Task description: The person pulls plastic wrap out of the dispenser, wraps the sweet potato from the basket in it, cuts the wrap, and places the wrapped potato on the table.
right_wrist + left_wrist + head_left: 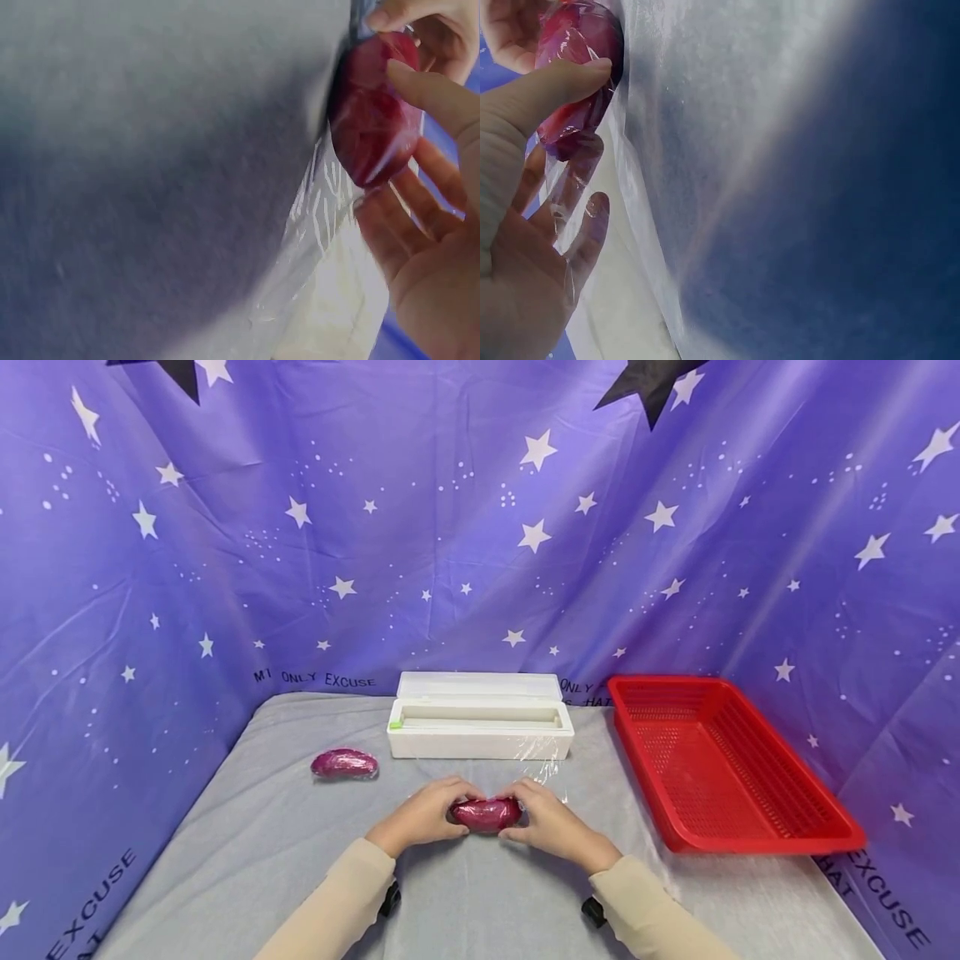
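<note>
A purple-red oblong vegetable [486, 815], shiny under clear cling film, lies near the middle of the table. My left hand [430, 812] holds its left end, thumb on the near side and fingers at the far side. At the right end, my right hand [553, 827] grips it in the same way. The left wrist view shows the left thumb [570, 81] pressing the wrapped surface, with film stretched over some fingers. In the right wrist view, loose cling film [319, 199] trails beside the vegetable [375, 112].
A white cling film dispenser [480, 745] stands behind the hands, lid raised, with a green piece at its left. Creased film [542, 750] hangs at its right front. Another wrapped purple vegetable [345, 764] lies left. A red plastic basket [757, 845] stands on the right.
</note>
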### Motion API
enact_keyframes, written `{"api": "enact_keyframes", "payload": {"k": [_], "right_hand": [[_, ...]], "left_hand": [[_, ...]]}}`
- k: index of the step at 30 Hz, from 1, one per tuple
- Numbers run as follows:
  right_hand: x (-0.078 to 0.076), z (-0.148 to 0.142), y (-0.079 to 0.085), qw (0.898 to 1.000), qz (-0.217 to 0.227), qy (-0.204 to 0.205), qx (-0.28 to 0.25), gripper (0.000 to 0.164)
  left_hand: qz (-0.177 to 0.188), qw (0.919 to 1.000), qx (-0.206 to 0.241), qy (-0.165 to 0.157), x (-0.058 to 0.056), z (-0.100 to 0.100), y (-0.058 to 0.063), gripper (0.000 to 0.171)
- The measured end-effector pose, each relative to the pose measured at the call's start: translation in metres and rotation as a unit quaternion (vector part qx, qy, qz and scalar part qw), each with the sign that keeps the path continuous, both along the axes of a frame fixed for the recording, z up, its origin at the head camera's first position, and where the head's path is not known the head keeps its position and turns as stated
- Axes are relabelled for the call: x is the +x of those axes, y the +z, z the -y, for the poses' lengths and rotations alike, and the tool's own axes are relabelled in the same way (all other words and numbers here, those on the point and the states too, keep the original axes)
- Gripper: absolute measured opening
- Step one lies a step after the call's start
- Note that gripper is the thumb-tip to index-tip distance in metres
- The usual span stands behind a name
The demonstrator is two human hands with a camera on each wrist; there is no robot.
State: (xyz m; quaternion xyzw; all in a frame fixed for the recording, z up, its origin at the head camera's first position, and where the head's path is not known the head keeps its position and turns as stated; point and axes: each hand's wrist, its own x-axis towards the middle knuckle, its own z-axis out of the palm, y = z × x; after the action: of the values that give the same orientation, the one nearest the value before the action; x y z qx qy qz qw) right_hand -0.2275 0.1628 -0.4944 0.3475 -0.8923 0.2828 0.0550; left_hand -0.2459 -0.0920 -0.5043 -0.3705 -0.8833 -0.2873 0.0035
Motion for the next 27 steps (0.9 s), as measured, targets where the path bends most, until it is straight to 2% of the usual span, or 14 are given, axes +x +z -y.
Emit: {"api": "enact_keyframes", "payload": {"k": [4, 10, 15, 19, 22, 27], "right_hand": [[-0.002, 0.004, -0.005, 1.0, 0.015, -0.014, -0.004, 0.057], [-0.008, 0.008, -0.009, 0.999, 0.017, -0.026, -0.008, 0.054], [-0.014, 0.007, -0.008, 0.999, 0.037, -0.018, -0.016, 0.051], [-0.021, 0.005, -0.006, 0.998, 0.065, -0.001, -0.024, 0.049], [-0.028, 0.004, -0.003, 0.996, 0.086, 0.014, -0.022, 0.046], [-0.038, 0.003, 0.004, 0.994, 0.108, 0.03, 0.005, 0.043]], "left_hand": [[0.026, 0.9996, 0.006, 0.0, -0.002, 0.002, 0.001, 0.051], [0.053, 0.9985, 0.013, -0.007, -0.007, 0.005, 0.002, 0.049], [0.083, 0.9961, 0.027, 0.01, -0.012, 0.008, -0.003, 0.049], [0.118, 0.9912, 0.054, 0.025, -0.014, 0.009, -0.005, 0.044], [0.127, 0.9892, 0.063, 0.037, -0.014, 0.01, -0.005, 0.041], [0.119, 0.99, 0.059, 0.046, -0.015, 0.012, -0.006, 0.042]]}}
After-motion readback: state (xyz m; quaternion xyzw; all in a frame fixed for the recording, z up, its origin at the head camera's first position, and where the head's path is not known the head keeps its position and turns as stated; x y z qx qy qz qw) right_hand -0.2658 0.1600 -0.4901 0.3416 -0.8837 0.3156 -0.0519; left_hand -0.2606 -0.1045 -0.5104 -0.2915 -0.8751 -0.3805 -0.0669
